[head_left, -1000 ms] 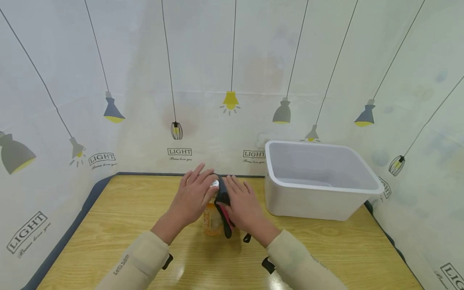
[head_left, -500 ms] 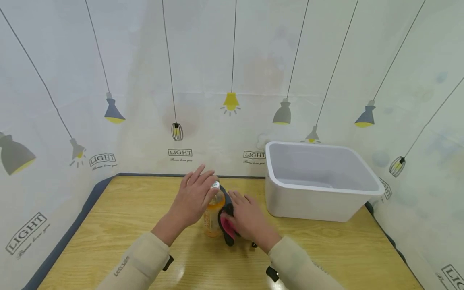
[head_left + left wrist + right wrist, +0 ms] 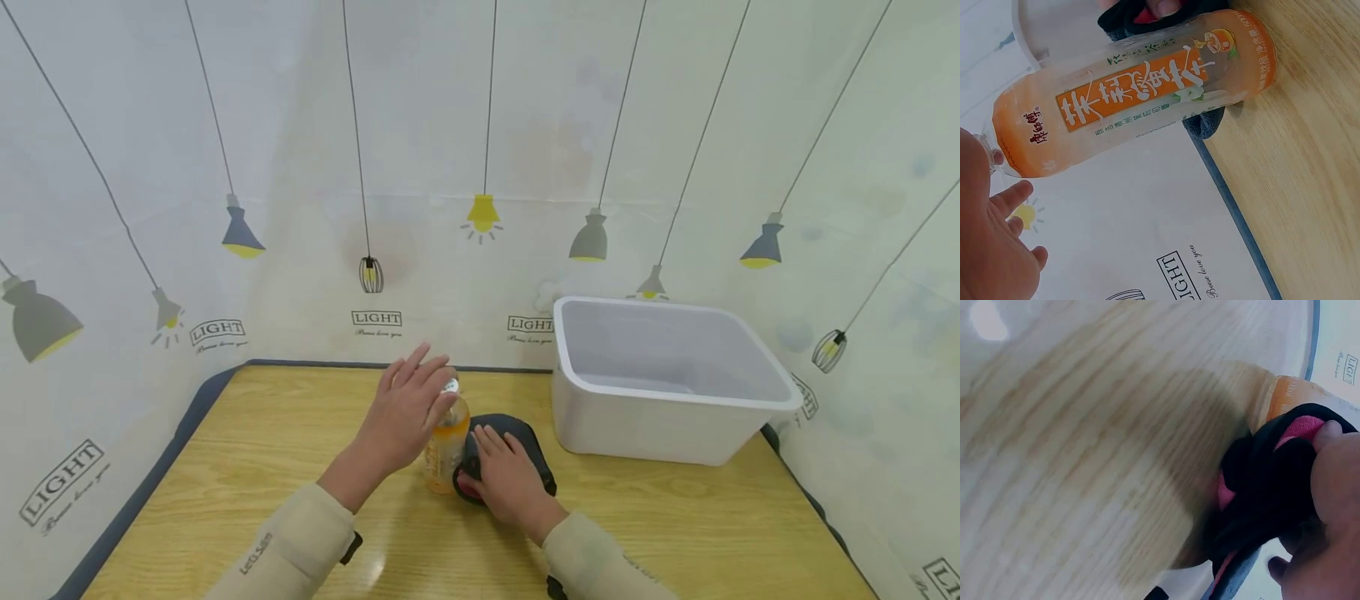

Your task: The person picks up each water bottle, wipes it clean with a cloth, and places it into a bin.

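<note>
At the far left, a wall covering [image 3: 300, 167] printed with hanging lamps and framed "LIGHT" lettering is running behind the wood-grain tabletop [image 3: 247, 467] and on around to the right; a beige sleeve [image 3: 292, 546] is covering the left forearm, with a black strap [image 3: 350, 547] showing at its cuff. The left hand [image 3: 405, 412] is hovering at the top of an orange-labelled tea bottle [image 3: 442, 462], its fingers spreading out fairly straight and its thumb lying beside the white cap [image 3: 451, 387]; it is not closing round the bottle, and whether it is touching the cap I cannot tell. The bottle is standing upright on the tabletop, its label bearing large white characters on an orange panel. Just to its right, a dark fabric piece [image 3: 534, 446] with a pink lining is lying on the tabletop, possibly touching the bottle; the right hand [image 3: 510, 479] is holding its edge in a narrow pinch, the thumb pressing into the pink lining and the fingers lying over the dark outside. A second beige sleeve [image 3: 600, 558] is covering the right forearm; farther right, a white plastic bin [image 3: 660, 429] is standing near the back edge, well apart from both hands.
</note>
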`<action>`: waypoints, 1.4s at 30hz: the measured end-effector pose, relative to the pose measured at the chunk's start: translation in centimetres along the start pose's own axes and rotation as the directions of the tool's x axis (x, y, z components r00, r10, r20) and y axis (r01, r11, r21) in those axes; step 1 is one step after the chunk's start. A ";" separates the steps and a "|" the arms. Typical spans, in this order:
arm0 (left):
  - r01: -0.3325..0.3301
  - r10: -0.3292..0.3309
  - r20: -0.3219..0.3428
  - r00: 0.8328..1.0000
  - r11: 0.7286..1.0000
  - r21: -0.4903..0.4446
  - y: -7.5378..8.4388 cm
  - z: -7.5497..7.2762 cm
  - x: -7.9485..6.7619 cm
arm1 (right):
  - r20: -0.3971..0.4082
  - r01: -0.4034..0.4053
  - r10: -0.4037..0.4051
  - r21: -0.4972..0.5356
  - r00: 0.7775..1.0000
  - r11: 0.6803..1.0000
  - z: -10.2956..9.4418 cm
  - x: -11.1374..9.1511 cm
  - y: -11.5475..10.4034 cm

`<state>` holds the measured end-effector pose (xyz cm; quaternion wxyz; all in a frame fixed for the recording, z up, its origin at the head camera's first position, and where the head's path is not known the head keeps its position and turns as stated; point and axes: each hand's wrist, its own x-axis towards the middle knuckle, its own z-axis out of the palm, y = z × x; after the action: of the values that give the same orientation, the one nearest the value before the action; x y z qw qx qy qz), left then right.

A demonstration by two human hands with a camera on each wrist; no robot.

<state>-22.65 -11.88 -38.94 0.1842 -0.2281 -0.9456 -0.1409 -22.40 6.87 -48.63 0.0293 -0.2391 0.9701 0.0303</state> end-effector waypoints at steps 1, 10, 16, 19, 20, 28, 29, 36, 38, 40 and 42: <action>0.001 -0.001 -0.002 1.000 1.000 -0.003 0.0 0.0 0.0 | -0.005 0.001 -0.001 -0.019 1.000 1.000 0.1 0.0 0.0; -0.001 0.001 -0.013 1.000 1.000 -0.003 0.1 0.0 0.0 | -0.026 0.005 -0.006 -0.026 1.000 1.000 0.4 -0.1 0.0; -0.002 0.002 -0.014 1.000 1.000 -0.002 0.0 0.1 -0.1 | -0.049 -0.007 0.013 0.121 0.999 0.993 -0.6 -0.3 0.1; -0.003 0.003 -0.017 1.000 1.000 -0.002 0.0 0.1 -0.2 | -0.110 -0.010 0.034 0.212 0.993 0.977 -1.5 -0.3 0.3; -0.004 0.004 -0.019 1.000 1.000 0.000 0.0 0.1 -0.2 | -0.130 -0.008 0.039 0.236 0.991 0.972 -1.9 -0.3 0.3; -0.001 0.000 -0.018 1.000 1.000 -0.003 0.1 0.0 -0.2 | -0.291 0.046 0.052 0.321 0.955 0.946 -4.2 -0.5 0.8; 0.001 -0.001 -0.016 1.000 1.000 -0.006 0.1 -0.1 -0.2 | -0.300 0.046 0.058 0.329 0.952 0.943 -4.5 -0.5 0.8; 0.007 -0.007 -0.009 1.000 1.000 -0.014 0.1 -0.1 -0.2 | -0.367 0.081 0.052 0.338 0.929 0.938 -6.3 -0.4 0.9; 0.004 -0.004 -0.011 1.000 1.000 -0.009 0.1 0.0 -0.1 | -0.379 0.096 0.035 0.321 0.925 0.942 -7.1 -0.4 0.8; 0.002 -0.002 -0.012 1.000 1.000 -0.001 0.1 0.0 -0.1 | -0.386 0.107 0.013 0.287 0.922 0.952 -7.8 -0.4 0.7; 0.002 -0.002 -0.011 1.000 1.000 0.006 0.1 0.0 -0.1 | -0.392 0.112 -0.005 0.251 0.920 0.962 -8.4 -0.5 0.5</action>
<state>-22.49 -11.83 -38.96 0.1900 -0.2258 -0.9452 -0.1397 -22.54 6.88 -40.17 -0.1301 -0.2632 0.9441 -0.1501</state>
